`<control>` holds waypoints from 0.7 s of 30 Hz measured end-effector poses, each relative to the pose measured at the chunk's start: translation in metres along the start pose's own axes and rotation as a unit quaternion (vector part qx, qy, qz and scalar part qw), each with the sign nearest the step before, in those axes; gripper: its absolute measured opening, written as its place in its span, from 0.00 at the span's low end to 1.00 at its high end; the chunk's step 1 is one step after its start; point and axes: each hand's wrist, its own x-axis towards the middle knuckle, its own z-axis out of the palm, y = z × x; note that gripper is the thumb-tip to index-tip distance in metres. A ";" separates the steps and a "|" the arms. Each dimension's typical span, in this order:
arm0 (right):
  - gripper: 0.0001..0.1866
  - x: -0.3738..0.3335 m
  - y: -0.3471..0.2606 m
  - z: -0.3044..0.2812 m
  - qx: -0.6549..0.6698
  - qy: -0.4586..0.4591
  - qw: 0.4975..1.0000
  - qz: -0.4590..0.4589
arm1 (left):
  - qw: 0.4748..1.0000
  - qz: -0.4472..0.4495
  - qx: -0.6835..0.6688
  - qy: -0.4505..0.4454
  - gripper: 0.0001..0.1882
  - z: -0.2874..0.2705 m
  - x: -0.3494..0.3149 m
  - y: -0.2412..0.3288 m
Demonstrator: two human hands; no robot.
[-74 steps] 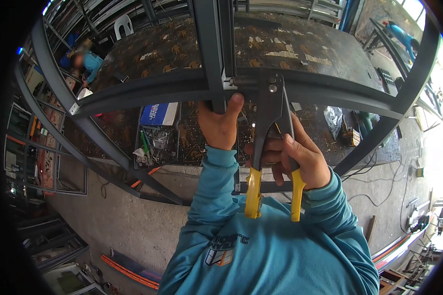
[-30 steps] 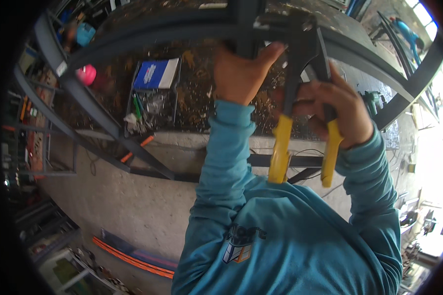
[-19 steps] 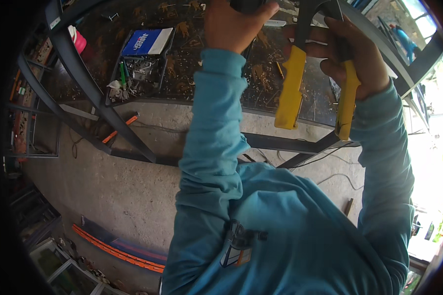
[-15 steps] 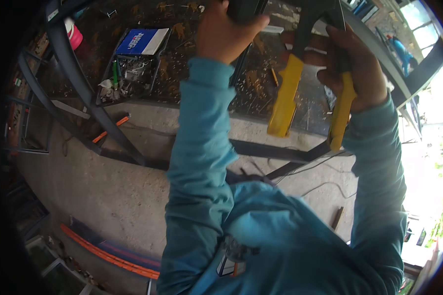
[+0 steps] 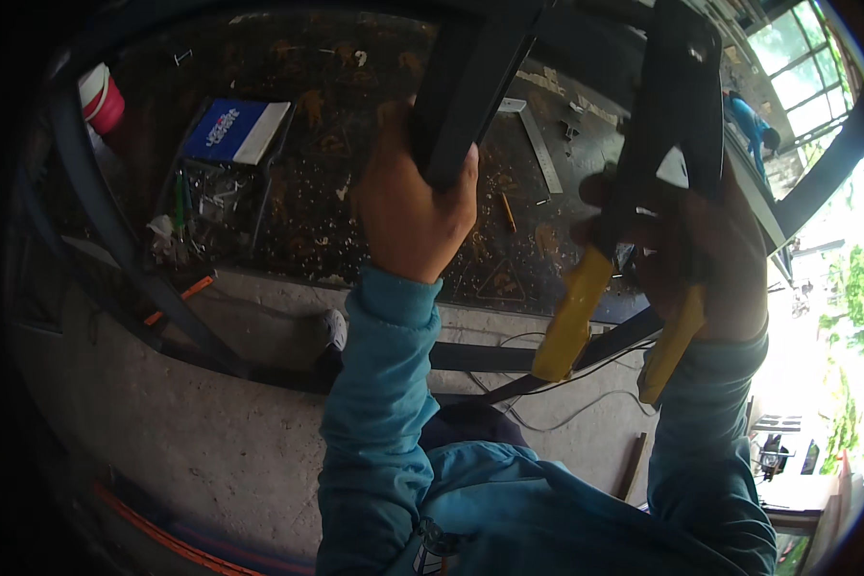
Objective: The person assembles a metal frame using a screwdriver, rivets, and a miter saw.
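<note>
My left hand (image 5: 413, 197) is wrapped around a dark metal bar (image 5: 466, 101), part of a dark frame that arches around me; its thumb lies along the bar's right side. My right hand (image 5: 696, 250), in shadow, holds a large plier-like hand tool (image 5: 578, 307) with a black body and two spread yellow grips. Some of its fingers reach between the handles. The tool's upper end runs up beside the frame, and I cannot make out what its jaws touch.
On the dark workbench (image 5: 302, 206) lie a blue-and-white box (image 5: 235, 130), a tray of small metal parts (image 5: 226, 197), a metal square (image 5: 538, 149) and a yellow pencil (image 5: 508, 213). A pink bucket (image 5: 106, 104) stands far left. Frame bars (image 5: 115, 206) curve across the left, and cables (image 5: 586, 408) trail over the floor.
Both hands, the bar and the tool now appear lower in view. More of the bar and the tool's black body shows, and the metal square is now clearly visible.
</note>
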 end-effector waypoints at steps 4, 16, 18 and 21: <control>0.39 -0.035 -0.002 -0.022 0.038 0.045 0.998 0.007 | 0.987 -0.068 -0.106 -0.099 0.30 -0.018 0.011 0.013; 0.25 -0.037 0.295 -0.110 0.117 0.236 0.929 0.260 | 0.786 -0.153 -0.454 -0.392 0.52 -0.034 0.108 -0.037; 0.25 -0.010 0.330 -0.117 0.152 0.307 0.922 0.178 | 0.767 -0.138 -0.484 -0.399 0.49 -0.033 0.111 -0.047; 0.26 0.021 0.321 -0.129 -0.108 0.393 0.910 0.075 | 0.753 -0.122 -0.512 -0.395 0.42 -0.027 0.110 -0.058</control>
